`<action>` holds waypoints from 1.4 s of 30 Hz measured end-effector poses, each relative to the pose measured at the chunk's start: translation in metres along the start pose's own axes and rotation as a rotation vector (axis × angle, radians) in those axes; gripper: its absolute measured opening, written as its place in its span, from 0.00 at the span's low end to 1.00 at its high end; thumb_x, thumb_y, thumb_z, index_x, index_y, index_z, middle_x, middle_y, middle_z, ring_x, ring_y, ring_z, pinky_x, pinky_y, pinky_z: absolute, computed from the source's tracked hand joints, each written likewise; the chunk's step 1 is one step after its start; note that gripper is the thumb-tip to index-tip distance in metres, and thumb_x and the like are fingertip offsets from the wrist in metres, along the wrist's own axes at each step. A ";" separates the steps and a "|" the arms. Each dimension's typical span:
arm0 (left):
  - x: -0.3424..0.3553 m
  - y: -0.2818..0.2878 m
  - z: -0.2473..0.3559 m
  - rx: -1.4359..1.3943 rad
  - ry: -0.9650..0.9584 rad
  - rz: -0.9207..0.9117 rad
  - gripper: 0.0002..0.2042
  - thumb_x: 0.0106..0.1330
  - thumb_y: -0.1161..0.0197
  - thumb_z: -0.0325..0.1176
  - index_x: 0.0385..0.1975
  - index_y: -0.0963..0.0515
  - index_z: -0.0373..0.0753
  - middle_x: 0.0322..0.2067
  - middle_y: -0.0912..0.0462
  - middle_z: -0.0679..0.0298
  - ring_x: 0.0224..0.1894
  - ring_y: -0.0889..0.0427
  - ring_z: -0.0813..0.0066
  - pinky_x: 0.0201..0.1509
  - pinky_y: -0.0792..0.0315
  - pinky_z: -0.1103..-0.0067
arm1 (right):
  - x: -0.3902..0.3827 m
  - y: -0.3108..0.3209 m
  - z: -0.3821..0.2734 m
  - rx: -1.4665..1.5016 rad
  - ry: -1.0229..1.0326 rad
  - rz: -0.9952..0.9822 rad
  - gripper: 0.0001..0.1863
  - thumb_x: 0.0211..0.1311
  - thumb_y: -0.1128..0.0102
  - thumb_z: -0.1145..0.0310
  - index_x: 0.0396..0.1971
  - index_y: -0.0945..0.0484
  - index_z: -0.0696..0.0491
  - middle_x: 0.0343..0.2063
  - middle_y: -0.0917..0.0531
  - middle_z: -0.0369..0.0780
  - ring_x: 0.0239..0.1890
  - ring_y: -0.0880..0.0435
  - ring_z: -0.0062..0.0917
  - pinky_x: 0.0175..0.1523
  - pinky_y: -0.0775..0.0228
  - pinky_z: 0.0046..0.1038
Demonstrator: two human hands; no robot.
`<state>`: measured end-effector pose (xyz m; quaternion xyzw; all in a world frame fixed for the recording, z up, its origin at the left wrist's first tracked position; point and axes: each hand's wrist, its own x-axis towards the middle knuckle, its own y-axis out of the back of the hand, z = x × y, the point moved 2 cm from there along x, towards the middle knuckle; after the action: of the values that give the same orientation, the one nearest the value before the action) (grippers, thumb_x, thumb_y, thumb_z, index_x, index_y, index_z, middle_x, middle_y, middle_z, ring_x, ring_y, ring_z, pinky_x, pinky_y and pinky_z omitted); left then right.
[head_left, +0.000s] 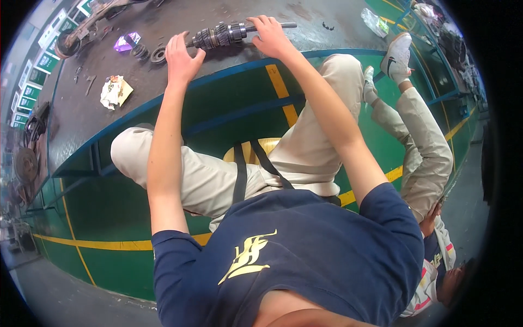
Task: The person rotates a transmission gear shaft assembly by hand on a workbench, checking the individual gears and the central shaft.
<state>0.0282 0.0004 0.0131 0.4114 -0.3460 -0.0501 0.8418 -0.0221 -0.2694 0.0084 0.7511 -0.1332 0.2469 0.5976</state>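
Note:
A transmission gear shaft (pixel 220 37), with several dark toothed gears stacked along it, lies across the table's near part. My left hand (pixel 182 59) holds its left end, fingers beyond the shaft and thumb on the near side. Around the bare rod just right of the gears is my right hand (pixel 271 39), its fingers curled over from the far side. The rod's thin end sticks out past that hand. Close to my left hand lie a loose ring gear (pixel 158 54) and a smaller dark gear (pixel 140 52).
On the dark table (pixel 71 117) are a purple packet (pixel 126 42), crumpled paper (pixel 113 91), a small metal tool (pixel 90 84), a small black curved piece (pixel 328 25) and a clear plastic bag (pixel 375 23). A blue frame edges the table. Another person (pixel 425 158) sits at the right.

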 end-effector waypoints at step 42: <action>0.010 0.007 0.014 -0.035 0.241 -0.185 0.40 0.46 0.40 0.26 0.65 0.44 0.30 0.60 0.34 0.42 0.67 0.40 0.49 0.72 0.47 0.65 | 0.022 0.011 0.016 0.237 -0.030 -0.026 0.14 0.48 0.46 0.76 0.39 0.25 0.56 0.45 0.22 0.47 0.48 0.25 0.42 0.53 0.32 0.40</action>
<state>0.0259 -0.0076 0.0299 0.4298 -0.2024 -0.0837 0.8760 -0.0060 -0.2856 0.0264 0.8218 -0.1022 0.2421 0.5056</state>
